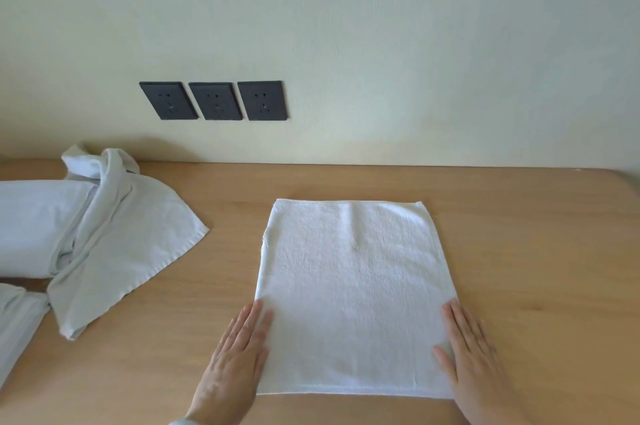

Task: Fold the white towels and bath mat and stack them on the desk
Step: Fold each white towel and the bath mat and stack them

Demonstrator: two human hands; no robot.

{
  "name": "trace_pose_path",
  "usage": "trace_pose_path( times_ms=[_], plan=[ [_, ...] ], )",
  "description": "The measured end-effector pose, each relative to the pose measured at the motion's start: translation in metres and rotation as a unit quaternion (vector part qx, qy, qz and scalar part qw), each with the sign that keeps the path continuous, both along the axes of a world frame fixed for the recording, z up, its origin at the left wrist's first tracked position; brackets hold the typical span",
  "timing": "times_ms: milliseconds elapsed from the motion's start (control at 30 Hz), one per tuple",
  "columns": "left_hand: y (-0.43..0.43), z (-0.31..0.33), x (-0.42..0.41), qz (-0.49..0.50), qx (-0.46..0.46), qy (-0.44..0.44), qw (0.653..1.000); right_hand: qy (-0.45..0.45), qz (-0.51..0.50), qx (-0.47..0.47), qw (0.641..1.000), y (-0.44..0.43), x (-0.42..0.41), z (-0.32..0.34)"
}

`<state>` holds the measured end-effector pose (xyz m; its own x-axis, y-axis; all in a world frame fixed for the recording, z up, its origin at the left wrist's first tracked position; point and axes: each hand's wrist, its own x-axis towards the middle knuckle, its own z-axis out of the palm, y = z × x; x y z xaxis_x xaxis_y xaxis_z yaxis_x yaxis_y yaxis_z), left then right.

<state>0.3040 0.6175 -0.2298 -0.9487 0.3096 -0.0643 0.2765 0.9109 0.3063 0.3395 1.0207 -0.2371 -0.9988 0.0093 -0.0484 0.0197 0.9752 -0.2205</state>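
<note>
You have no text, label, brand or number to read here. The towel (353, 289) shows only plain white cloth, and the three dark sockets (213, 100) on the wall show only their pin holes.
</note>
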Motion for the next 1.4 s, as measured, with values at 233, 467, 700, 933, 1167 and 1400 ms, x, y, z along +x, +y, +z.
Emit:
trace_pose_path(
  times_ms=[233, 467, 700, 933, 1167, 1400],
  plan=[
    [-0.014, 0.015, 0.002, -0.016, 0.03, -0.029, 0.999, -0.004, 0.115, 0.022, 0.993, -0.008, -0.004, 0.023],
    [-0.011, 0.021, 0.0, -0.092, 0.055, -0.114, 0.988, -0.044, 0.224, 0.038, 0.973, -0.007, 0.007, 0.032],
    [-0.003, 0.028, 0.012, -0.101, -0.021, -0.042, 0.994, -0.035, 0.232, 0.096, 0.967, -0.02, 0.015, 0.029],
    [0.028, 0.028, 0.018, -0.185, -0.159, 0.137, 0.96, 0.108, 0.244, 0.131, 0.955, -0.035, 0.013, 0.021],
    [0.028, 0.04, 0.008, -0.148, -0.106, 0.097, 0.979, 0.078, 0.175, 0.099, 0.976, -0.023, -0.009, 0.045],
    [0.013, 0.128, -0.017, -0.211, -0.078, -0.306, 0.925, -0.348, 0.144, -0.041, 0.925, -0.005, -0.033, 0.114]
  ],
)
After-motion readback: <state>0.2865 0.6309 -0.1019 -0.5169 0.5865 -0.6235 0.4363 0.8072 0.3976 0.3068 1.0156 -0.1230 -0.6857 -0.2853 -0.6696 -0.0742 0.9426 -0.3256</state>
